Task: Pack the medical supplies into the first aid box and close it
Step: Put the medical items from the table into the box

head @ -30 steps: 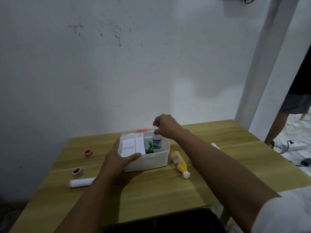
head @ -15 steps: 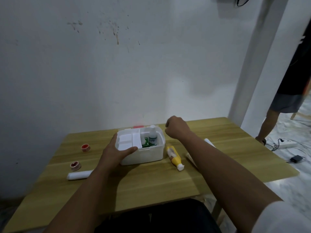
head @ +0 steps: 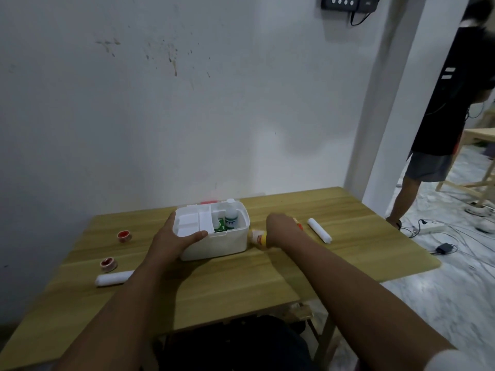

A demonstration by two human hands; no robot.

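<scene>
On wooden table [head: 241, 279], L hand [head: 174, 241] grips box [head: 214, 236] w/ thumb on rim, R hand [head: 281, 230] closed round yellow bottle [head: 258, 238].

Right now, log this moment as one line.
left hand: steadying open box | right hand: on yellow bottle | white bottle: packed

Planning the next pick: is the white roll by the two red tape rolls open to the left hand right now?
Probably yes, once freed. The left hand grips the first aid box now, but the white roll lies on bare table just left of that forearm, nothing covering it, with both tape rolls farther back.
</scene>
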